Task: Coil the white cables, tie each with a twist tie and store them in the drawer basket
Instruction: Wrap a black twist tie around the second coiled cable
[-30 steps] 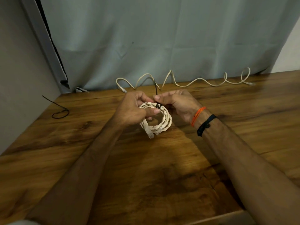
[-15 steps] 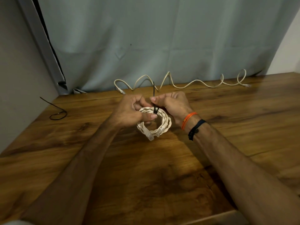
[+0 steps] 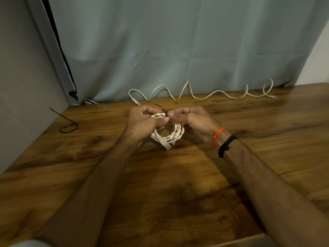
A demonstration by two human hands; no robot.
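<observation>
A coiled white cable (image 3: 175, 135) hangs just above the wooden table (image 3: 178, 184), its plug ends at the bottom. My left hand (image 3: 144, 122) grips the coil's top left. My right hand (image 3: 192, 120) pinches the black twist tie (image 3: 161, 108) where it wraps the coil's top; the tie's free end slants up to the left. A second white cable (image 3: 201, 94) lies uncoiled in waves along the table's back edge. No drawer basket is in view.
A second black twist tie (image 3: 68, 126) lies on the table at the far left, near the grey wall (image 3: 21, 86). A grey curtain (image 3: 178, 50) hangs behind the table. The table's front edge runs along the bottom right.
The tie's free end, upright half a second ago, now slants to the left. Both hands stay on the coil, and the view has shifted slightly.
</observation>
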